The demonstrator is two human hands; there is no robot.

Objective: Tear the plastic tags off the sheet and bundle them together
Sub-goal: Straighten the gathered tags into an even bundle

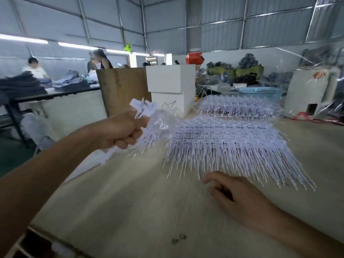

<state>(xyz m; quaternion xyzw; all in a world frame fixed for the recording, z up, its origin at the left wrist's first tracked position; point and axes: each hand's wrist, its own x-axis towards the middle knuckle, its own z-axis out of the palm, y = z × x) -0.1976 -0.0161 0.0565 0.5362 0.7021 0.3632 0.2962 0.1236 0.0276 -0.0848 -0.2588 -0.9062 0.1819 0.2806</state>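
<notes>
left hand [119, 130] grips tags [143, 108] past table edge [83, 170]; right hand [236, 194] loose.

Both forearms are bare — no sleeve reaches into view on either side, from 7 o'clock or from 4 o'clock. The left hand [119, 130] and the right hand [236, 198] are bare too — no glove, ring, watch or band shows at fingers or wrists.
</notes>
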